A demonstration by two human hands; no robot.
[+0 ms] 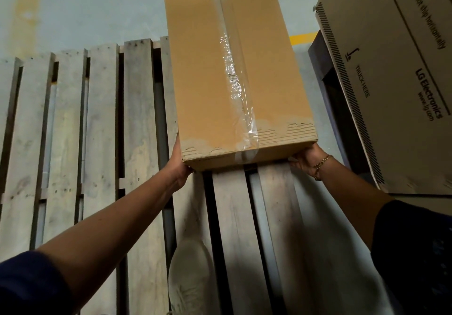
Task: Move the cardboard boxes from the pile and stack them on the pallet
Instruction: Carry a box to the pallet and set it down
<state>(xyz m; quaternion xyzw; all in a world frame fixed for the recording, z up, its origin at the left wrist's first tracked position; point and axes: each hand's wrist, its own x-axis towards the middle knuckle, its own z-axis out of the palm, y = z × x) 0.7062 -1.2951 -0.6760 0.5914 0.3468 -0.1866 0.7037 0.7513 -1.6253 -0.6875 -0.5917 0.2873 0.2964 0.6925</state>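
Note:
A long brown cardboard box [234, 70], sealed with clear tape along its top, lies over the grey wooden pallet [97, 131] and reaches past the pallet's far edge. My left hand [178, 163] grips the box's near left corner, fingers hidden under it. My right hand [305, 158], with a gold bracelet at the wrist, holds the near right corner from below. Whether the box rests on the slats or hangs just above them cannot be told.
A big printed LG Electronics carton [396, 75] stands at the right, beside a dark frame [327, 80]. My pale shoe [190, 278] stands on the pallet slats. Grey concrete floor [85, 9] with a yellow line [303, 38] lies beyond.

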